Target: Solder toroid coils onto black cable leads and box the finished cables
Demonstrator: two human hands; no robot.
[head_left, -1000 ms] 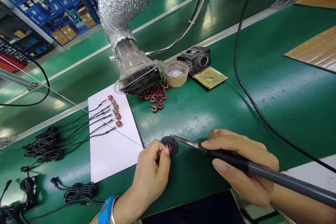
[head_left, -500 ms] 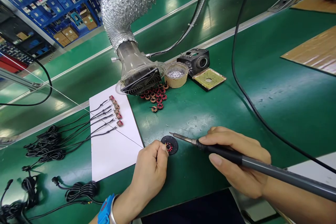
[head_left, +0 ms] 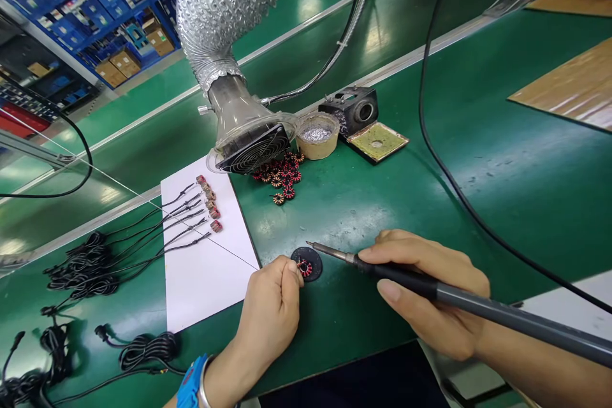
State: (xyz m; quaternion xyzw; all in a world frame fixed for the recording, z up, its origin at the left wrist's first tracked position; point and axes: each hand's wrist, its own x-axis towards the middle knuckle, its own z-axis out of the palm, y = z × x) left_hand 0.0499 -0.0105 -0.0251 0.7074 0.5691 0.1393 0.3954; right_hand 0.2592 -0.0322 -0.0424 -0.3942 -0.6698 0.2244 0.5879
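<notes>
My right hand [head_left: 430,290] grips a soldering iron [head_left: 482,309] like a pen. The iron's thin tip points left and hangs just above and right of a round black pad [head_left: 313,256]. On that pad lies a small ring coil [head_left: 305,269] wound in red. My left hand [head_left: 273,306] is closed, thumb against forefinger, on a thin solder wire [head_left: 210,239] that runs in from the upper left. Its fingertips are beside the coil's left edge, and whether they touch the coil I cannot tell.
A white board [head_left: 201,280] carries several coils beside black cables [head_left: 90,261]. Behind the pad are a pile of ring coils [head_left: 285,177], a fume extractor hood [head_left: 253,134], a solder-filled bowl [head_left: 318,137] and an iron stand [head_left: 354,111]. A black cord [head_left: 449,178] crosses the right side.
My left hand has drawn back slightly to the left, so more of the coil shows. The soldering iron stays almost in place, and the whole view has shifted a little.
</notes>
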